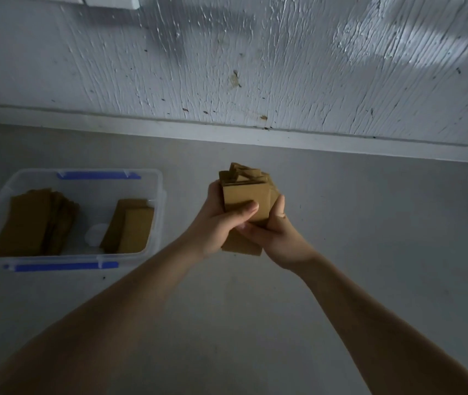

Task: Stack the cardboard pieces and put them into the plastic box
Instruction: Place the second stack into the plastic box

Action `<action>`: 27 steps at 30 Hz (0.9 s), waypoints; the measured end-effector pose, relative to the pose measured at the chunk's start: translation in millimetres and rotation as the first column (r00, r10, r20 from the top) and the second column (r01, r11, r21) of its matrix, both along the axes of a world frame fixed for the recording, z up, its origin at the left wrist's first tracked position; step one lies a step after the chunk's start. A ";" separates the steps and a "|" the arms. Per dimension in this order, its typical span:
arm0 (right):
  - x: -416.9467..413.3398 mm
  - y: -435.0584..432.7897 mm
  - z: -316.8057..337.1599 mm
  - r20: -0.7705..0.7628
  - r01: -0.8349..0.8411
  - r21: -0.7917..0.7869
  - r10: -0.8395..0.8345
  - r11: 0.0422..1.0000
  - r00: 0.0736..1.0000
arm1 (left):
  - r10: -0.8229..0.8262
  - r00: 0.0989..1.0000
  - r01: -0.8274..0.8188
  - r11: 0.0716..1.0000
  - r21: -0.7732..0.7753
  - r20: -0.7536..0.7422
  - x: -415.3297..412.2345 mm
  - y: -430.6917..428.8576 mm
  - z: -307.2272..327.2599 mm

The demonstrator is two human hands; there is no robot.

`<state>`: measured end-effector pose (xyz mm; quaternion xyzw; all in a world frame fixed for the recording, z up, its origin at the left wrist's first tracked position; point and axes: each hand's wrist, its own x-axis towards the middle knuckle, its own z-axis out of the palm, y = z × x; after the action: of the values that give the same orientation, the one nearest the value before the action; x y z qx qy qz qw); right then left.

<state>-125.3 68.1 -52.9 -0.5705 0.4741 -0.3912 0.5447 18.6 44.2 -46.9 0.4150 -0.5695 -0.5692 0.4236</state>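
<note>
Both hands are closed around a bundle of cardboard pieces point(245, 201) held up over the grey floor point(369, 238): the left hand point(221, 223) wraps it from the left with its thumb pressed flat across the front sheet, and the right hand point(272, 229) cups it from the right and below, fingers curled against the edge. The bundle is not yet square; several sheets jut out at the top at odd angles and a corner sticks out below the palms. To the left, well apart from the hands, sits the clear plastic box point(157, 195) with blue latch strips along its near and far rims, lid off. It already holds two stacks of cardboard, a larger stack point(32, 220) on its left side and a smaller stack point(131, 223) on its right, with a bare strip of bottom between them. This looks like the squaring-up step, just before loading. The next move likely calls for tapping or pressing the sheets flush, then carrying the bundle left and lowering it flat into the box, probably onto a stack or into the gap, without letting the loose top sheets slip.
</note>
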 end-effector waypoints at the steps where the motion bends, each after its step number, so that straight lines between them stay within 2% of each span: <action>1: 5.8 -2.6 8.8 0.010 0.002 0.003 -0.002 1.000 1.000 | 0.007 1.000 -0.007 1.000 0.018 -0.003 4.5 -2.5 8.8; 5: 43.7 -13.9 41.9 0.037 0.032 0.045 -0.034 0.998 0.999 | 0.039 0.999 -0.035 0.993 0.114 -0.035 39.2 -15.0 36.1; 10: 119.8 -32.7 60.8 0.046 0.092 0.143 -0.099 0.986 0.994 | 0.059 0.998 -0.063 0.982 0.179 0.025 111.3 -28.9 55.4; 12: 155.4 -39.9 61.7 0.047 0.103 0.214 -0.115 0.971 0.992 | 0.019 0.993 -0.041 0.981 0.188 0.120 149.5 -34.8 57.2; 14: 184.3 -43.5 58.9 0.048 0.096 0.293 -0.114 0.951 0.992 | -0.018 0.953 -0.047 0.978 0.204 0.304 182.0 -37.1 59.9; 16: 214.2 -46.8 49.5 0.053 0.089 0.359 -0.116 0.929 0.992 | -0.085 0.825 -0.018 0.984 0.175 0.559 213.7 -39.7 57.2; 18: 239.5 -50.1 37.3 0.038 0.099 0.420 -0.126 0.902 0.991 | -0.047 0.660 0.032 0.999 0.034 0.750 245.2 -42.8 46.6; 20: 257.0 -52.2 28.1 -0.017 0.139 0.474 -0.149 0.870 0.989 | 0.110 0.590 0.081 0.978 -0.194 0.800 274.9 -47.1 32.0; 22: 271.0 -53.4 20.5 -0.121 0.197 0.510 -0.157 0.837 0.980 | 0.237 0.460 0.160 0.926 -0.342 0.856 301.0 -52.9 18.7; 24: 280.5 -54.0 13.2 -0.265 0.257 0.518 -0.133 0.815 0.955 | 0.288 0.298 0.260 0.893 -0.368 0.910 315.9 -55.6 10.0; 25: 284.4 -54.5 9.4 -0.328 0.282 0.518 -0.117 0.808 0.938 | 0.289 0.247 0.299 0.885 -0.356 0.925 319.7 -55.2 8.2; 27: 291.4 -55.8 2.5 -0.402 0.311 0.530 -0.089 0.789 0.911 | 0.268 0.211 0.336 0.883 -0.328 0.940 324.6 -54.6 2.9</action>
<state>166.1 12.3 -50.4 -0.3825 0.7202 -0.1732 0.5523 343.2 -10.4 -44.0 0.5492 -0.8339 -0.0333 0.0429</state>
